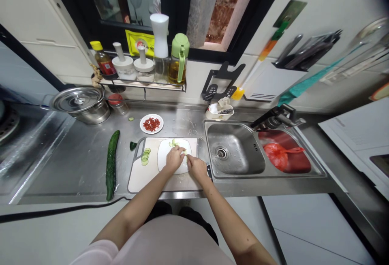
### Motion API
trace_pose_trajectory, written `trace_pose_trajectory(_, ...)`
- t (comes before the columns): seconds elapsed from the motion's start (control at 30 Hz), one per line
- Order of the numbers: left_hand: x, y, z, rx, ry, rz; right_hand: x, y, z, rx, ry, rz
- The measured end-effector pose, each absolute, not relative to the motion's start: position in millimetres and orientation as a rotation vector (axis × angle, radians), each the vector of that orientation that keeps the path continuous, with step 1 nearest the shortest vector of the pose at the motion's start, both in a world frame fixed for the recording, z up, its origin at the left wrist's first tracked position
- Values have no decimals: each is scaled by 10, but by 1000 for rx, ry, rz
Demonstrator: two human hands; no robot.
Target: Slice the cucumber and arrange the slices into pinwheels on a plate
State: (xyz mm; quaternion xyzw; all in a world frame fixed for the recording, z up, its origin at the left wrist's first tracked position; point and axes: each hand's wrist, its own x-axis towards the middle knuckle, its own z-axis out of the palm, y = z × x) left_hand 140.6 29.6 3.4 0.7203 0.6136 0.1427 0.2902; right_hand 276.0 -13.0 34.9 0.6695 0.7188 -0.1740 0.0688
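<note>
Over a white plate (pixel 162 157), my left hand (pixel 174 158) and my right hand (pixel 197 167) come together, fingers closed in a pinch. Between their fingertips is a small pale-green cucumber slice (pixel 184 152), partly hidden by the fingers. More cucumber slices (pixel 174 142) lie along the plate's far rim. The plate rests on a beige cutting board (pixel 136 180). At the board's left, a short row of overlapping slices (pixel 146 157) lies flat. A black knife handle (pixel 209 171) shows beside my right wrist; its blade is mostly hidden.
Left of the board lie a whole cucumber (pixel 112 163) and a cut cucumber end (pixel 133 146). Behind it sits a small dish of chopped red pieces (pixel 152 124). A lidded steel pot (pixel 91 109) stands back left. To the right is a sink (pixel 240 155) with a red bag (pixel 278 155).
</note>
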Motion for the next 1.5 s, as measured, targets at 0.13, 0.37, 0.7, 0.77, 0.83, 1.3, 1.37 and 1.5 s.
trace_pose_trajectory(0.13,1376,228,79,1874,1655,456,2754,-155,351,2058,2175,-533)
trace_pose_trajectory(0.37,1109,-10,165,1736,1702,585,2733,-213,367,2097,2214,-559)
trace_pose_trajectory(0.7,375,-392,122,1447,2120,580,2740,-361,349,2203,2260,-571)
trace_pose_trajectory(0.77,256,-445,103,1386,2198,551,2739,-389,373,2213,2271,-582)
trace_pose_trajectory(0.83,158,-488,82,1336,2247,530,2736,-413,398,2222,2274,-592)
trace_pose_trajectory(1.3,-74,-545,16,1295,2363,416,2705,-569,414,2231,2282,-642)
trace_pose_trajectory(1.37,-77,-529,11,1286,2376,395,2700,-558,419,2222,2273,-643)
trace_pose_trajectory(1.5,-64,-492,22,1271,2396,350,2654,-492,418,2207,2278,-648)
